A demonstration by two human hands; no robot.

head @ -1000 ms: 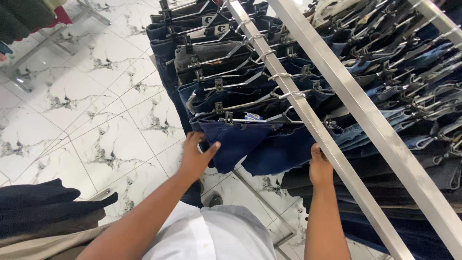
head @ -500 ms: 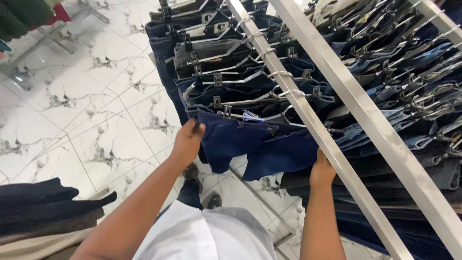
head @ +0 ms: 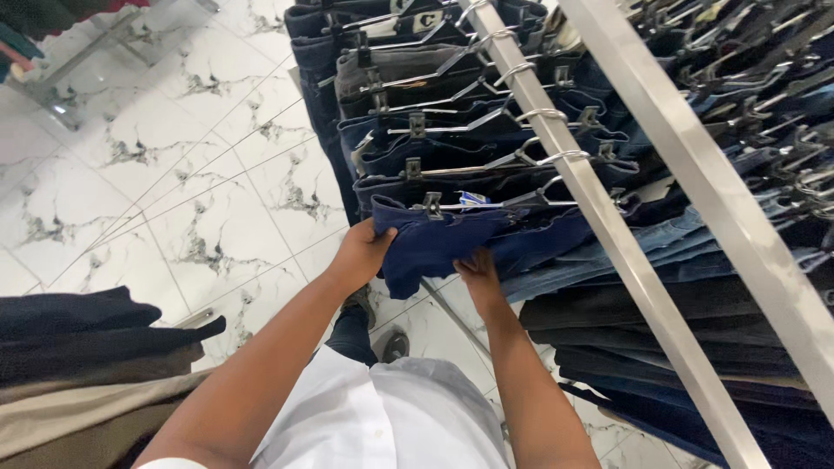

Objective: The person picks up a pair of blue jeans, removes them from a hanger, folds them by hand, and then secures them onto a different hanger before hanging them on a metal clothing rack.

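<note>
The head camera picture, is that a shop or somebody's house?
Most likely a clothing shop. Many dark blue trousers hang on clip hangers along a long metal rail, above a shiny marble-look floor. Both hands, left hand and right hand, hold the front pair.

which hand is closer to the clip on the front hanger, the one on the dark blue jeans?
Left. The left hand grips the dark blue jeans just below and left of the clip; the right hand is lower, to its right.

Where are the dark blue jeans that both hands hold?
Head view, centre: the dark blue jeans hang frontmost on the metal rail, between the left hand and right hand.
</note>
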